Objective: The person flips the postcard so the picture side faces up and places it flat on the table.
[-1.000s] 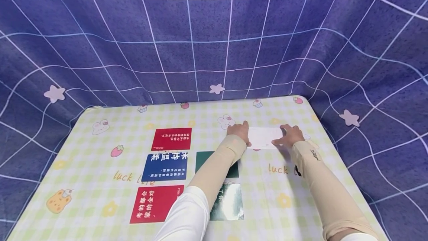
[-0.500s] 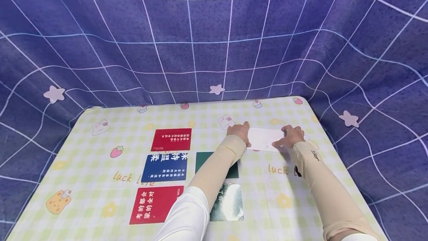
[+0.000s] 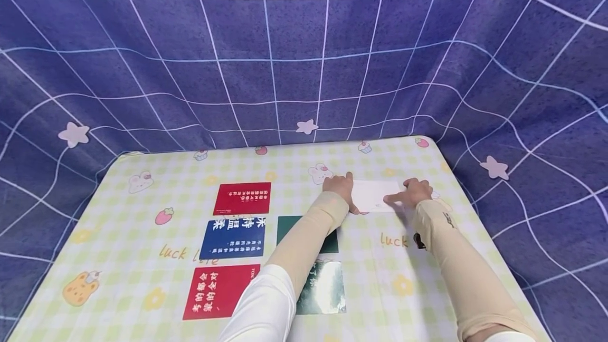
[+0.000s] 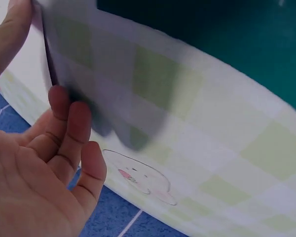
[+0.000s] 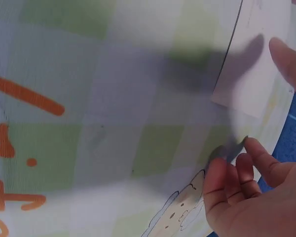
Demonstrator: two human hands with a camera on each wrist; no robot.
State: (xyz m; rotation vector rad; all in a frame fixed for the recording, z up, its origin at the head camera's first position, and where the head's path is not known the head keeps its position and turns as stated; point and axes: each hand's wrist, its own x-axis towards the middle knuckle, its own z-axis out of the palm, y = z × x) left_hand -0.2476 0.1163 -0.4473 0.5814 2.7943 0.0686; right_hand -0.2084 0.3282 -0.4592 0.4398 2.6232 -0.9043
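A white card (image 3: 375, 196) lies on the checked tablecloth toward the back right, its blank-looking side up with a small mark near the front edge. My left hand (image 3: 338, 192) holds the card's left short edge between thumb and fingers; the left wrist view shows the curled fingers (image 4: 79, 123) at that edge. My right hand (image 3: 415, 194) is at the other end, its thumb hovering over the card. In the right wrist view, the right fingers (image 5: 222, 185) are loosely bent beside the card, and a gap separates them from it.
Left of the arms lie a red card (image 3: 242, 198), a blue card (image 3: 233, 239) and another red card (image 3: 214, 292). A dark green card (image 3: 287, 226) and a glossy green card (image 3: 323, 289) are partly hidden by my left forearm. A blue gridded curtain (image 3: 294, 83) rises behind the table.
My right hand has let go of the white card's right end and drawn slightly away. The card has straightened and settled flat. My left hand stays at its edge.
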